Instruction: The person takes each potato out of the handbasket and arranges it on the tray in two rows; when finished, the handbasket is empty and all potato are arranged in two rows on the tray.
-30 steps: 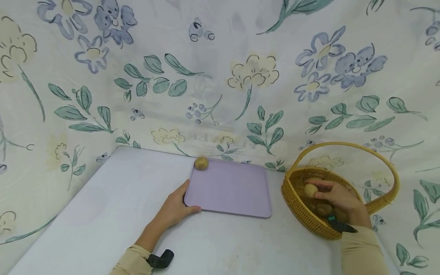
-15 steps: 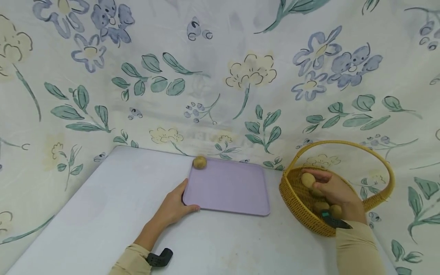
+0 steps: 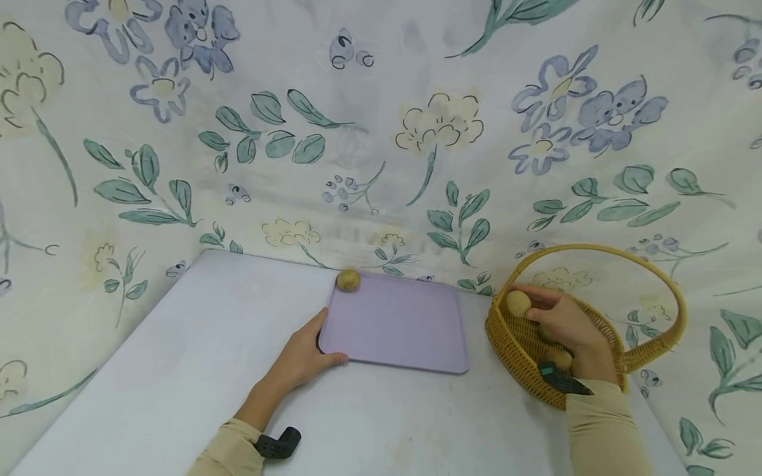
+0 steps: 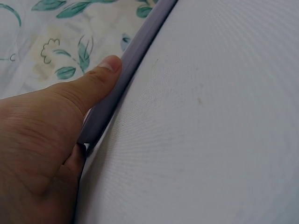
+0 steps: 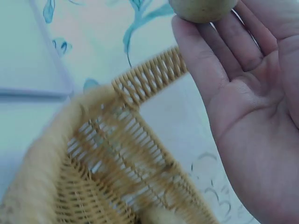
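My left hand (image 3: pixel 301 356) grips the near left corner of a lilac tray (image 3: pixel 397 324). In the left wrist view its thumb lies along the tray's rim (image 4: pixel 135 53). One potato (image 3: pixel 348 280) sits in the tray's far left corner. Over the wicker basket (image 3: pixel 513 354), inside its arched handle, my right hand (image 3: pixel 565 322) pinches a round potato (image 3: pixel 518 304) between thumb and fingers. The right wrist view shows only the lower part of that potato (image 5: pixel 203 9) at the top edge. More potatoes (image 3: pixel 558 359) lie in the basket, partly hidden by the hand and wrist.
The basket's tall handle (image 3: pixel 675 294) arches above and to the right of my right hand. Tray and basket stand on a white table (image 3: pixel 381 423). A flowered cloth (image 3: pixel 381 132) hangs close behind them.
My right hand has raised the potato from the basket's middle and carried it left towards the rim. The left hand and the tray have stayed in place.
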Demonstrator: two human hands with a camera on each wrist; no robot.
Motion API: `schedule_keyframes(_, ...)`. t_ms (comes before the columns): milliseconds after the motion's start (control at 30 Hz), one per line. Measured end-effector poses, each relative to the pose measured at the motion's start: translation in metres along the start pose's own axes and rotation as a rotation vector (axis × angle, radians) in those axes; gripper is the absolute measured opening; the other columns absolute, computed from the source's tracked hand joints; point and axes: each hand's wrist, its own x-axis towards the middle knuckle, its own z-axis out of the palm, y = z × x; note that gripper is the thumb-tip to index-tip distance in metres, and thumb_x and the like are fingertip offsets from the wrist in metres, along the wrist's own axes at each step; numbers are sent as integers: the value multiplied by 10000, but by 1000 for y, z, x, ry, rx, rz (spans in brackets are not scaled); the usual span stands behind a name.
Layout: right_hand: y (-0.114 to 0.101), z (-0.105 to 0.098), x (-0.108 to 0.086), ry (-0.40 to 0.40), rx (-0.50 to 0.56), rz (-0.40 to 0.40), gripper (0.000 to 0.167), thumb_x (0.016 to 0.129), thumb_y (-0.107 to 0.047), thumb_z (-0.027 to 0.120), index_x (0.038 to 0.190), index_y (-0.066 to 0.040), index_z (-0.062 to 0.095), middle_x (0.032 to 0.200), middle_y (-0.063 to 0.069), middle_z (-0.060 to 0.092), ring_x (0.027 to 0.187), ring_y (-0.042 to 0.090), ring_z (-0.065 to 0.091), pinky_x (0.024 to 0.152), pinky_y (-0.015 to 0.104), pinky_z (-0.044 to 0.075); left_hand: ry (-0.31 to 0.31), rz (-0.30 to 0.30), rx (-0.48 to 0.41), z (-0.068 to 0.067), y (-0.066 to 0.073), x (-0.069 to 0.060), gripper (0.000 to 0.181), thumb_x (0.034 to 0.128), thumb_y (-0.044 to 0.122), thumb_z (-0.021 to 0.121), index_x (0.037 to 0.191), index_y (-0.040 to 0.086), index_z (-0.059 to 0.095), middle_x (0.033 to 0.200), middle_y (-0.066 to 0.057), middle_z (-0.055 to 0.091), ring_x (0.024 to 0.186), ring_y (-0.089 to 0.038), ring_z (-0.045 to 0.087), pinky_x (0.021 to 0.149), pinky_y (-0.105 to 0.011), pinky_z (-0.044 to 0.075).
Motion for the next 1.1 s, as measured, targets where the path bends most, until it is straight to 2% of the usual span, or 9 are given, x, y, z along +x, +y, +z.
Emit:
schedule_keyframes(200,-11,16,8,39,-42,-42,479,986,-29,621,1454,25,533,1377,-122,666,1203,4,638,969,126,536,-6,4,-10,2,-1,2,1188,785,453,869,1618,-19,165,1670,-220,253,1540,-395,284,1263,-532,294)
schedule_keyframes(333,-17,30,13,121,-84,18,479,974,0,637,1448,-28,565,1312,-154,692,1129,1,665,913,137,562,-6,12,-10,3,-2,2,1190,786,458,869,1619,-16,164,1671,-218,252,1541,-392,282,1263,-532,296)
schedule_keyframes(467,-23,44,19,204,-128,74,489,972,-36,666,1451,-64,574,1268,-190,699,1099,-16,672,875,139,576,-8,15,-9,1,-2,3,1190,789,459,866,1617,-22,161,1670,-225,249,1541,-397,280,1263,-534,294)
schedule_keyframes(667,-24,60,36,185,-67,34,503,963,-20,672,1451,-6,551,1289,-158,701,1117,12,676,891,151,577,-4,15,0,-1,-2,3,1175,794,437,870,1614,-28,168,1666,-229,255,1538,-398,286,1261,-534,299)
schedule_keyframes(800,-24,72,47,201,-43,53,512,955,-45,696,1450,-36,566,1255,-179,709,1121,1,676,901,147,575,-6,10,0,-2,-2,1,1172,793,421,874,1616,-24,169,1665,-228,259,1535,-397,292,1257,-535,307)
schedule_keyframes(900,-24,81,57,209,-7,58,533,947,-51,711,1455,-24,556,1259,-171,706,1126,15,681,914,168,583,-4,5,-5,-1,-2,1,1171,790,412,878,1617,-20,170,1666,-225,259,1536,-397,291,1258,-535,304)
schedule_keyframes(1100,-23,100,78,204,-4,62,577,931,-97,742,1463,-5,536,1295,-191,680,1143,13,673,935,174,579,-2,5,-9,0,-3,1,1175,792,423,874,1619,-17,164,1667,-225,254,1537,-397,288,1261,-530,299)
